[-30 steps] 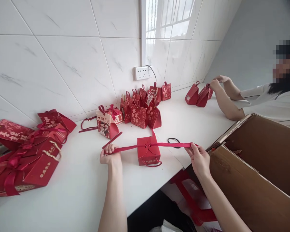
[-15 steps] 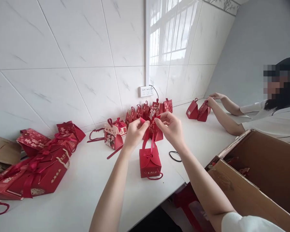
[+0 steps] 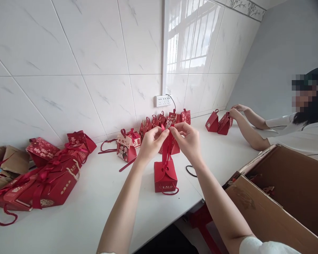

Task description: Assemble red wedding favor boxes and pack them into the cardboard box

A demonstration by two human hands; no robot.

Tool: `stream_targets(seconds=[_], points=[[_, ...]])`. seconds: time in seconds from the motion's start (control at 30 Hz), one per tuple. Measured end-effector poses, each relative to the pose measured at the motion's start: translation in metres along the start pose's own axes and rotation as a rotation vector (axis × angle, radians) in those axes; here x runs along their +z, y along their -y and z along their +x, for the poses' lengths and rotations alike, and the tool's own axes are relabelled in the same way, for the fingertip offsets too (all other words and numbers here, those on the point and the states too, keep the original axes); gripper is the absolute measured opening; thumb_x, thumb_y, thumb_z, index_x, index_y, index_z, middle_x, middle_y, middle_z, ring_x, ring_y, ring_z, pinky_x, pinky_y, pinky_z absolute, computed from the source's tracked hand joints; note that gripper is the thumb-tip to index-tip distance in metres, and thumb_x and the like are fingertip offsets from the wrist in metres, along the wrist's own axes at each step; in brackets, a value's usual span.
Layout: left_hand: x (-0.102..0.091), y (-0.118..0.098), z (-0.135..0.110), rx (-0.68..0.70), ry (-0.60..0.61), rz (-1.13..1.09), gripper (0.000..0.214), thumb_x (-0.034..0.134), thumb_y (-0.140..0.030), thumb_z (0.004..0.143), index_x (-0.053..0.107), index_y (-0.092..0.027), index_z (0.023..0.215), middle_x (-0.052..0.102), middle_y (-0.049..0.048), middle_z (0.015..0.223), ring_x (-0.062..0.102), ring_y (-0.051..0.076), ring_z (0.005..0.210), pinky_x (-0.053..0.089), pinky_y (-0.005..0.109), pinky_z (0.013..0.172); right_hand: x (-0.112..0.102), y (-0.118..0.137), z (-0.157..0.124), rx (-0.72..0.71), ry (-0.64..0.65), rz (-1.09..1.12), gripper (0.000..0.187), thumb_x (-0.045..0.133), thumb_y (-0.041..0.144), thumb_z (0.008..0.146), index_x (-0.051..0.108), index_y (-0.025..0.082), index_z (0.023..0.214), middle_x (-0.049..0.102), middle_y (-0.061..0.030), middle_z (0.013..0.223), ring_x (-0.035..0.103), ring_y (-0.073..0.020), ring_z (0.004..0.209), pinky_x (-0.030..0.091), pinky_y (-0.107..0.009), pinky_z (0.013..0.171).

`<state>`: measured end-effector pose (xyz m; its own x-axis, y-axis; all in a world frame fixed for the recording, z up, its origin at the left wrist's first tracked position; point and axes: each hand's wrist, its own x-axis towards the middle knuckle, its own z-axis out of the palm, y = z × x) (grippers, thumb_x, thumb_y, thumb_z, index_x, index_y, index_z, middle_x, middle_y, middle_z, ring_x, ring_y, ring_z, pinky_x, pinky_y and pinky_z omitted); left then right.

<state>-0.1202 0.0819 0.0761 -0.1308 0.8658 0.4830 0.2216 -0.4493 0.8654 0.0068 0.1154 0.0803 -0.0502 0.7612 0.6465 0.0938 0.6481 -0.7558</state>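
Head view: the left hand [image 3: 152, 144] and right hand [image 3: 187, 141] each pinch the ribbon [image 3: 165, 155], apparently to hold its strands upright above the box [image 3: 165, 176]. That box sits on the desk [image 3: 95, 208], likely for steadiness.

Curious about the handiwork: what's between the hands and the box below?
In the head view, red ribbon runs from left hand and right hand to the box.

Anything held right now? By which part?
Yes: the red ribbon, near its upper ends, pinched by the left hand and right hand. Neither hand grips the red box below.
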Motion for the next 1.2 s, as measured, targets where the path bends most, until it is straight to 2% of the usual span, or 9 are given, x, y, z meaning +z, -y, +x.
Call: stream_targets(seconds=[0.1,0.2,0.33,0.43,0.53,0.6,0.8,1.1,1.2], points=[[-0.023,0.014,-0.011,-0.015,-0.02,-0.038,0.042,0.05,-0.053,0.084,0.045,-0.018,0.062,0.043,-0.0031,0.055,0.042,0.009,0.05,0.033,0.022,0.05,-0.018,-0.009,-0.006,0.028,-0.026,-0.02,0.017,0.06,0.034,0.077,0.061,0.018,0.073,0.065,-0.0007,0.07,0.06,-0.0126,0.066,0.05,-0.027,0.066],[-0.06,0.034,-0.034,-0.245,0.058,0.219,0.047,0.032,-0.054,0.088,0.046,-0.019,0.058,0.049,-0.0005,0.055,0.047,0.012,0.052,0.04,0.026,0.056,-0.058,-0.028,-0.024,0.133,-0.026,-0.198,0.021,0.06,0.039,0.075,0.062,0.019,0.08,0.065,-0.0025,0.074,0.061,-0.0162,0.068,0.051,-0.033,0.07],[-0.086,0.056,-0.064,-0.442,0.042,0.596,0.024,0.051,-0.04,0.076,0.051,-0.02,0.064,0.061,0.0046,0.078,0.055,0.019,0.073,0.04,0.029,0.066,-0.097,-0.055,-0.057,0.238,-0.014,-0.628,0.036,0.064,0.045,0.071,0.064,0.019,0.097,0.061,-0.0108,0.095,0.06,-0.0254,0.082,0.048,-0.046,0.077],[-0.07,0.066,-0.071,-0.457,0.1,0.628,0.016,0.053,-0.037,0.075,0.054,-0.021,0.077,0.061,0.003,0.092,0.054,0.02,0.084,0.037,0.027,0.07,-0.086,-0.071,-0.072,0.157,0.092,-0.577,0.037,0.058,0.048,0.077,0.063,0.02,0.1,0.055,-0.014,0.113,0.056,-0.0278,0.1,0.046,-0.045,0.086],[-0.048,0.075,-0.069,-0.523,0.288,0.565,0.031,0.052,-0.05,0.078,0.054,-0.021,0.068,0.056,-0.0013,0.069,0.05,0.016,0.063,0.033,0.026,0.059,-0.055,-0.087,-0.078,0.35,0.454,-0.292,0.037,0.048,0.053,0.083,0.06,0.02,0.094,0.06,-0.0108,0.107,0.059,-0.0231,0.095,0.046,-0.039,0.085],[-0.041,0.08,-0.066,-0.568,0.382,0.512,0.043,0.052,-0.06,0.076,0.049,-0.02,0.061,0.046,-0.0036,0.057,0.041,0.013,0.052,0.028,0.025,0.053,-0.04,-0.097,-0.079,0.494,0.597,-0.208,0.041,0.045,0.058,0.083,0.058,0.019,0.087,0.063,-0.0081,0.094,0.059,-0.0209,0.087,0.045,-0.036,0.079],[-0.044,0.097,-0.063,-0.621,0.572,0.29,0.053,0.054,-0.069,0.071,0.046,-0.018,0.062,0.038,-0.0058,0.057,0.033,0.009,0.052,0.024,0.024,0.052,-0.037,-0.106,-0.079,0.612,0.722,-0.215,0.052,0.039,0.069,0.08,0.046,0.019,0.067,0.047,0.0024,0.059,0.042,-0.0115,0.056,0.034,-0.027,0.058],[-0.048,0.107,-0.07,-0.682,0.622,0.005,0.047,0.068,-0.06,0.065,0.053,-0.016,0.065,0.048,-0.0038,0.061,0.04,0.009,0.056,0.029,0.023,0.054,-0.039,-0.111,-0.087,0.795,0.81,-0.165,0.05,0.056,0.066,0.074,0.049,0.017,0.063,0.049,0.0018,0.06,0.041,-0.0095,0.055,0.03,-0.025,0.053],[-0.048,0.111,-0.075,-0.691,0.587,-0.08,0.045,0.069,-0.055,0.067,0.05,-0.016,0.059,0.046,-0.0044,0.056,0.04,0.008,0.054,0.031,0.023,0.055,-0.038,-0.115,-0.089,0.893,0.796,0.002,0.047,0.063,0.062,0.071,0.052,0.017,0.064,0.051,0.0024,0.058,0.039,-0.008,0.051,0.028,-0.024,0.051]])
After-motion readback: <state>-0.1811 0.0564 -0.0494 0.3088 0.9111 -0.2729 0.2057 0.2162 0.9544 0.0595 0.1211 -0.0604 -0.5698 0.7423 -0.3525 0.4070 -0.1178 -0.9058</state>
